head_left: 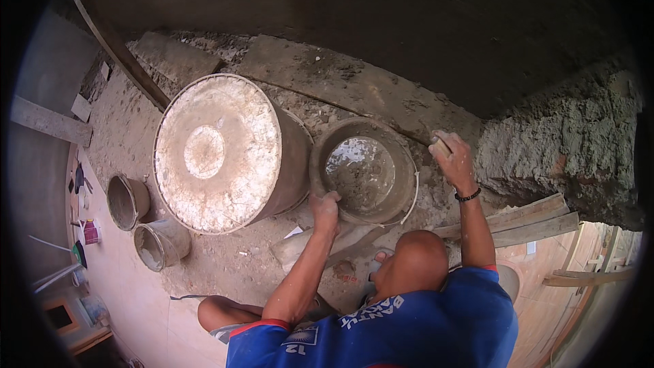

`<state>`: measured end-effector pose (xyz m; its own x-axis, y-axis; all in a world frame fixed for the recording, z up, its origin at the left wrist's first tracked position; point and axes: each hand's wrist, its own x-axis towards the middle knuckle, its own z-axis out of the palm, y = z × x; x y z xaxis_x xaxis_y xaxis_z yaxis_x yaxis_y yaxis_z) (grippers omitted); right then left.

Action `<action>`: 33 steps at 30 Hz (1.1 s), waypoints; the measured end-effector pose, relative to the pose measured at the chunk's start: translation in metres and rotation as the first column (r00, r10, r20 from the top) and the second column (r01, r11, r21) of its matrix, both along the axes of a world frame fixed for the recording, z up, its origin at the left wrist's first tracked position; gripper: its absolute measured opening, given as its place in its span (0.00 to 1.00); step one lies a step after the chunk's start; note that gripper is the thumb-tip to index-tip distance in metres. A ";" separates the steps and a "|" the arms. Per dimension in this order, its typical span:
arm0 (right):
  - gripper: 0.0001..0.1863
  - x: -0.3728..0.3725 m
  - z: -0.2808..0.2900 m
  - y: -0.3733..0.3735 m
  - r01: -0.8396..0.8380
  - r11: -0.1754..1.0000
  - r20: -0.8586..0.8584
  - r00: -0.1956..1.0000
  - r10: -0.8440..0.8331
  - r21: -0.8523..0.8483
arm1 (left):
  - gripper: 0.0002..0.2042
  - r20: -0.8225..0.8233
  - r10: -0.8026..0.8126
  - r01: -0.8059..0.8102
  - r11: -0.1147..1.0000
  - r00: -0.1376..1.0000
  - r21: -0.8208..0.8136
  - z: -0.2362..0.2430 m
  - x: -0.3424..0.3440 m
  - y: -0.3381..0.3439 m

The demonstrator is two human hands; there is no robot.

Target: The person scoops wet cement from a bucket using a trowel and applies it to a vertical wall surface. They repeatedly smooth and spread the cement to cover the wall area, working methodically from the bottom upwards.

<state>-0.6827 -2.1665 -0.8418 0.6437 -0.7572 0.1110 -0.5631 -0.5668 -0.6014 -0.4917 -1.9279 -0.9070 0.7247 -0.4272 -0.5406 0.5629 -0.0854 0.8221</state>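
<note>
My left hand (325,211) is closed on the near-left rim of a round, mud-coated bucket (402,163). Inside the bucket lies wet grey mortar (361,174) under a shiny film of water. Off the bucket's right side, my right hand (451,158) is wrapped round the light handle of a trowel (436,142). The trowel's blade is dark and hard to make out against the ground. A thin pale bail (415,194) hangs along the bucket's right side.
Left of the bucket stands a large upturned tub (248,146) with a whitish, crusted bottom. Two small dirty pails (129,201) sit farther left. Boards (340,82) lie along the dark wall (381,13). Rough masonry (558,143) and planks (518,223) are at right.
</note>
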 end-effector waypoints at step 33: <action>0.18 -0.005 -0.036 -0.027 0.056 0.997 0.066 0.996 -0.052 -0.060 | 0.22 0.083 0.043 -0.048 0.997 0.996 0.058 0.002 -0.001 -0.002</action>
